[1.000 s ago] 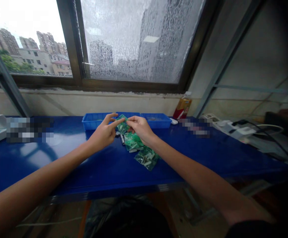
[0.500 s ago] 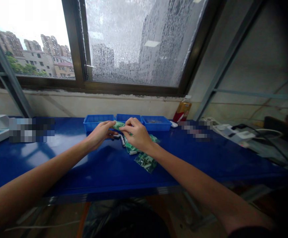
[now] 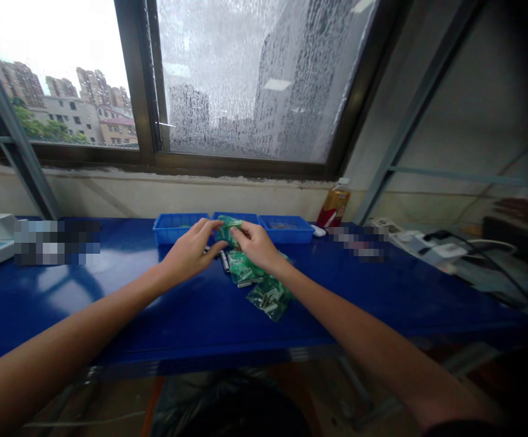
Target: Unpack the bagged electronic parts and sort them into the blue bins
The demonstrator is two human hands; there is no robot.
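Note:
A small green plastic bag (image 3: 226, 232) is pinched between the thumb and fingers of my right hand (image 3: 257, 246), held up in front of the blue bins. My left hand (image 3: 193, 249) is just left of the bag, its thumb and fingers apart; the fingertips reach the bag's edge, and I cannot tell whether they touch it. Below my right hand lies a pile of green plastic bags (image 3: 246, 267), the nearest bag (image 3: 270, 300) showing small pale metallic pieces inside. A loose metallic cylinder (image 3: 224, 261) lies at the pile's left side.
Three blue bins stand along the back: a left bin (image 3: 166, 233), a middle bin partly behind the held bag, and a right bin (image 3: 291, 234). A bottle (image 3: 335, 203) and a white object (image 3: 319, 231) are right of them. Power strips lie at both sides of the blue table (image 3: 191, 328).
The green bag has gone from between both hands to my right hand, and now hangs more spread out. My left hand's fingers have parted from their grip.

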